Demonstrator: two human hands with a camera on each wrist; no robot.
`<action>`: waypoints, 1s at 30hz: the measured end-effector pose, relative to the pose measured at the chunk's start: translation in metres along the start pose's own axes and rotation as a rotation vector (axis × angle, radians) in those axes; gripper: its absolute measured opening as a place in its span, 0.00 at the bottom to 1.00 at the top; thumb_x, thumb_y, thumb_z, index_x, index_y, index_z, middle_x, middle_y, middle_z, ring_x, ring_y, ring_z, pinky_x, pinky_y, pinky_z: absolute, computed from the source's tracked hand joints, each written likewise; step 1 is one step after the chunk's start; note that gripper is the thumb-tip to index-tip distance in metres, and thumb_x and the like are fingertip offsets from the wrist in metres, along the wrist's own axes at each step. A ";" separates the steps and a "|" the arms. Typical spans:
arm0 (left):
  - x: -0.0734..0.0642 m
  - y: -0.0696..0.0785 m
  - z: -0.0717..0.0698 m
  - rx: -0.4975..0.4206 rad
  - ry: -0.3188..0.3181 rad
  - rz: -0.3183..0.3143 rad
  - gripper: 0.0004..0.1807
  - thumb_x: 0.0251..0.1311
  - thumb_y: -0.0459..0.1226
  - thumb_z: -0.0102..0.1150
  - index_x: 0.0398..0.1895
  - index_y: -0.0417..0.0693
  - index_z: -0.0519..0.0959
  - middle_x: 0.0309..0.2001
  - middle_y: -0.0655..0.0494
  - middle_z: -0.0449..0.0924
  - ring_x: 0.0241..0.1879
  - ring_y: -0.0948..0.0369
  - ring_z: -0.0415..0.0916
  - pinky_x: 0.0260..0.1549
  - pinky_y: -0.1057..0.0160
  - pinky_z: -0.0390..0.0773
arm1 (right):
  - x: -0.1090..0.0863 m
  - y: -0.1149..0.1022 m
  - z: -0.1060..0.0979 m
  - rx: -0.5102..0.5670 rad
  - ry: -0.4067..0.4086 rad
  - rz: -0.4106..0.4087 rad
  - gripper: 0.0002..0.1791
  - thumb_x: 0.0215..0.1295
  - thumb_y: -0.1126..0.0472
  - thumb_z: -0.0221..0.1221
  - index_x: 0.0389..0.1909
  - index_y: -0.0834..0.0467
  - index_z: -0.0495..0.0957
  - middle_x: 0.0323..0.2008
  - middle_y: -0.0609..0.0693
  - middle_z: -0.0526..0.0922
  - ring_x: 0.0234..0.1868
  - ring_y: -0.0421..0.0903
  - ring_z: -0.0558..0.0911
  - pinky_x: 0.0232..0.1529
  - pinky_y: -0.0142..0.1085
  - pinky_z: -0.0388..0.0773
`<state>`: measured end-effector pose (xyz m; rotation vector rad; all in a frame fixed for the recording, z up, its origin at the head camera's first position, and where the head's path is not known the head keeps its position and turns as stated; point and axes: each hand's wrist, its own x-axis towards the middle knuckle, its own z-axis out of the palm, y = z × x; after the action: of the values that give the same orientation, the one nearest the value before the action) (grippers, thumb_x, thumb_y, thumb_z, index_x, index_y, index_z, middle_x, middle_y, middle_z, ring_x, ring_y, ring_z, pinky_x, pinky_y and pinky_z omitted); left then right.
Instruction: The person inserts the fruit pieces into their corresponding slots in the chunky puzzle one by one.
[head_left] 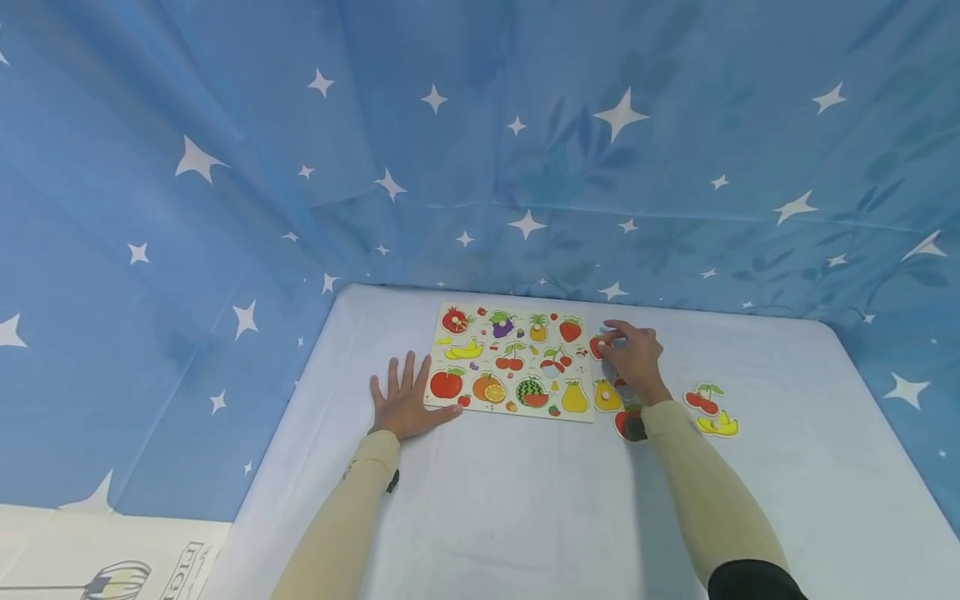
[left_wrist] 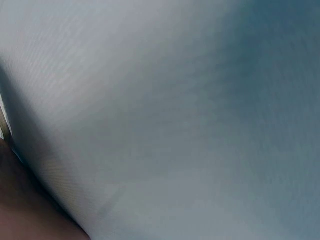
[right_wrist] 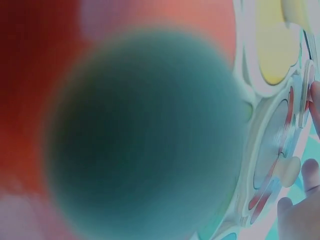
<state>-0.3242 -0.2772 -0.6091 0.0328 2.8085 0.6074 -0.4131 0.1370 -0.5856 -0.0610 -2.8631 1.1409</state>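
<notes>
A fruit puzzle board (head_left: pixel 517 412) lies on the white table, printed with fruit pictures. My left hand (head_left: pixel 405 408) rests flat at its left side, fingers spread and thumb along the lower left corner. At the board's right edge, my right hand (head_left: pixel 635 358) pinches a strawberry puzzle piece (head_left: pixel 597 347) between thumb and forefinger. Just below are a pear piece (head_left: pixel 607 396) and a round red piece (head_left: pixel 628 423), partly under the forearm. Fingertips (right_wrist: pixel 311 172) show at the right wrist view's edge, near a piece's pale knob (right_wrist: pixel 289 171). The left wrist view is mostly blurred cloth.
Cherry (head_left: pixel 703 399) and banana (head_left: pixel 718 424) pieces lie to the right of the right forearm. A blue curtain (head_left: pixel 480 167) with white stars hangs behind the table (head_left: pixel 510 508). Printed pale cloth (head_left: pixel 45 550) shows at lower left.
</notes>
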 end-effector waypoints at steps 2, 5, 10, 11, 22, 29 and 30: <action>-0.002 0.001 -0.001 0.004 -0.011 -0.005 0.66 0.59 0.72 0.61 0.90 0.56 0.38 0.88 0.47 0.24 0.84 0.41 0.18 0.73 0.30 0.19 | 0.000 -0.001 0.000 -0.005 -0.001 0.002 0.26 0.74 0.64 0.65 0.70 0.64 0.75 0.50 0.64 0.85 0.68 0.70 0.64 0.72 0.70 0.49; -0.005 0.002 -0.002 0.009 -0.015 -0.006 0.66 0.59 0.72 0.61 0.90 0.55 0.38 0.88 0.46 0.24 0.84 0.41 0.18 0.73 0.30 0.20 | 0.000 -0.002 0.001 -0.011 -0.008 0.011 0.25 0.74 0.64 0.65 0.70 0.63 0.76 0.51 0.64 0.83 0.68 0.70 0.63 0.71 0.70 0.50; -0.008 0.003 -0.002 -0.001 -0.008 -0.007 0.66 0.59 0.70 0.63 0.90 0.53 0.40 0.88 0.45 0.27 0.84 0.40 0.21 0.74 0.29 0.22 | 0.001 -0.003 0.001 -0.017 -0.037 0.041 0.26 0.74 0.64 0.65 0.71 0.62 0.75 0.57 0.67 0.79 0.69 0.71 0.62 0.70 0.70 0.52; -0.008 0.003 -0.002 -0.004 -0.007 -0.007 0.66 0.59 0.70 0.63 0.90 0.53 0.40 0.88 0.45 0.27 0.84 0.40 0.21 0.74 0.29 0.22 | 0.001 -0.003 0.001 -0.014 -0.043 0.057 0.26 0.75 0.64 0.64 0.71 0.61 0.75 0.60 0.68 0.76 0.69 0.71 0.61 0.70 0.70 0.52; 0.001 -0.010 0.010 0.025 -0.003 -0.004 0.68 0.57 0.75 0.59 0.90 0.57 0.38 0.88 0.48 0.26 0.84 0.41 0.20 0.74 0.29 0.23 | 0.015 -0.011 -0.006 -0.041 -0.017 -0.028 0.26 0.74 0.65 0.64 0.70 0.65 0.76 0.53 0.63 0.85 0.71 0.71 0.63 0.69 0.73 0.47; 0.007 -0.005 0.002 0.049 0.002 0.005 0.68 0.57 0.75 0.59 0.90 0.56 0.38 0.88 0.47 0.26 0.84 0.41 0.20 0.74 0.28 0.24 | 0.026 -0.026 -0.010 0.005 0.002 -0.123 0.23 0.73 0.68 0.66 0.66 0.66 0.79 0.50 0.64 0.87 0.76 0.72 0.60 0.69 0.75 0.45; 0.008 -0.004 0.002 0.054 -0.002 0.005 0.68 0.57 0.76 0.58 0.90 0.57 0.37 0.88 0.47 0.25 0.84 0.41 0.20 0.74 0.28 0.24 | 0.027 -0.028 -0.011 0.005 0.000 -0.131 0.23 0.73 0.68 0.65 0.67 0.66 0.78 0.49 0.64 0.87 0.76 0.72 0.60 0.69 0.74 0.45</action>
<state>-0.3316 -0.2797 -0.6146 0.0510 2.8230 0.5315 -0.4395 0.1254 -0.5575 0.1254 -2.8155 1.1229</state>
